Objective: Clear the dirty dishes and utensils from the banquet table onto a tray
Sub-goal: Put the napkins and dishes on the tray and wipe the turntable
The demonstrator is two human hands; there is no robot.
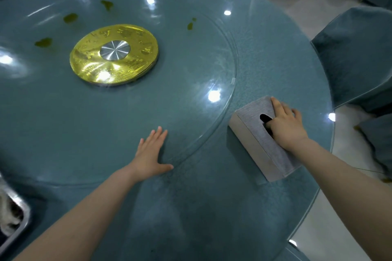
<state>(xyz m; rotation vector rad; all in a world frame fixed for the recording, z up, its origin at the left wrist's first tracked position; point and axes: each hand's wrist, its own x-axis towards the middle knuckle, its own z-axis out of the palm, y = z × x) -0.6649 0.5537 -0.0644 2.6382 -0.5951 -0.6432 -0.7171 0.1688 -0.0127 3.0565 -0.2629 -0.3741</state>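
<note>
**Tissue box under my right hand, tray corner far off at lower left**

Tissue box (263,140) is the only loose thing I can see on the desk (191,207), and it sits at the right of the frame, just outside the rim of the glass turntable (127,112). Its long axis runs diagonally, from upper left toward lower right, roughly in line with my right forearm. My right hand (286,127) lies on top of it, near its upper end: the fingers curl over the far edge, and the thumb reaches toward the dark slot in the lid. I judge this a grip across the short width, though I cannot tell how firm it is.

My left hand (151,152) rests flat at the lower centre of the frame, fingers straight and slightly spread, on the near edge of the turntable. It holds nothing.

No dishes or utensils show on the glass; I see only greenish smears toward the upper left and the gold hub (114,55) at the centre. The metal tray (20,218) peeks in at the lower left edge, its contents too blurred to name.

So the relation that matters is this: the box lies to the right, the tray to the far left, with my left arm between them. My right hand is on the box, while my left is the one nearer the tray. Any carry toward the tray would cross my body.
</note>
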